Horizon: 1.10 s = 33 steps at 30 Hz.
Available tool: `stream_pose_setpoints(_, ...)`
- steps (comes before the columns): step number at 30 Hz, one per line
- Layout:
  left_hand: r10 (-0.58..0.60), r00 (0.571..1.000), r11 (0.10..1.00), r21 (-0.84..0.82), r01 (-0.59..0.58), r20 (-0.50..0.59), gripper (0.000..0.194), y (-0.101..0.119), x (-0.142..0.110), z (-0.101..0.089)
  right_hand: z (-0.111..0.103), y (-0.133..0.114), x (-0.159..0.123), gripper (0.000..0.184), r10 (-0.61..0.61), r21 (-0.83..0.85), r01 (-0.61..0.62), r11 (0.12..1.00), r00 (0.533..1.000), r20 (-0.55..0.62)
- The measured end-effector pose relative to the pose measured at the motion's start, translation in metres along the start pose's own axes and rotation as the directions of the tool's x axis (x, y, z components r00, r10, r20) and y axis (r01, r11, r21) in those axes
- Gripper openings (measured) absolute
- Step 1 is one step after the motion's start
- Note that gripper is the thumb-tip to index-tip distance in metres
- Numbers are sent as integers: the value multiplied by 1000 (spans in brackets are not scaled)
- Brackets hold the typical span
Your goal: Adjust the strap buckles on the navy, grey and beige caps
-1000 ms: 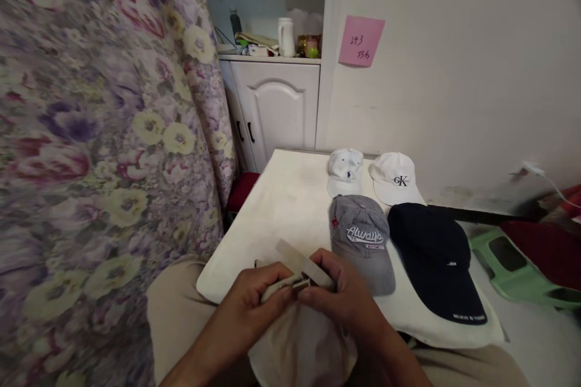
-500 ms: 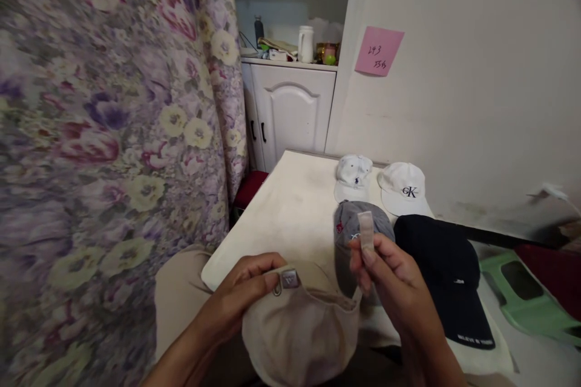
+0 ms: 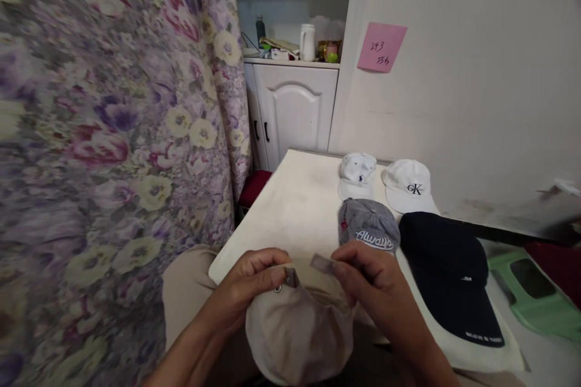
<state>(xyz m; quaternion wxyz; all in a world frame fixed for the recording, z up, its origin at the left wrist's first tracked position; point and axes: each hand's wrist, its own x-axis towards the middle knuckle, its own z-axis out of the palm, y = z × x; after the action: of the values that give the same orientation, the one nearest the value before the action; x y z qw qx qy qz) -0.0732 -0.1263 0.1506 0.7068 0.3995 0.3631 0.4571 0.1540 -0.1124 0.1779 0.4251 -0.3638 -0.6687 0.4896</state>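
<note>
I hold a beige cap in my lap, its back facing up. My left hand pinches the cap's back edge at the metal buckle. My right hand pinches the loose end of the cap's strap and holds it close to the buckle. Just beyond my hands, on the white table, lie a grey cap with white lettering, a dark navy cap, and two white caps at the far edge.
A flowered curtain hangs close on my left. A white cabinet with bottles and a jug on top stands behind the table. A pink note is stuck on the wall. A green stool sits at the right.
One second ago both hands were together at the buckle. My right hand then pulled the strap free and lifted it upright; now it has brought the strap end back down toward the buckle.
</note>
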Motion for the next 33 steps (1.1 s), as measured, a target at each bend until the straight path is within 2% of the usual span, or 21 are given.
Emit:
stream_pose_setpoints(4, -6, 1000, 996, -85, 4, -27, 25, -1, 1, -1, 10, -1, 4, 15, -60, -172, 51, 984, 997, -48)
stream_pose_setpoints(7, -11, 1000, 996, -94, 9, -15, 23, -1, 1, 0, 16, -2, 5, 16, -81, -217, 61, 974, 993, -83)
stream_pose_setpoints(33, -82, 996, 993, -88, 78, -44, 24, -4, 1, 3, 23, 8, 2, 17, -26, -145, 18, 989, 999, -48)
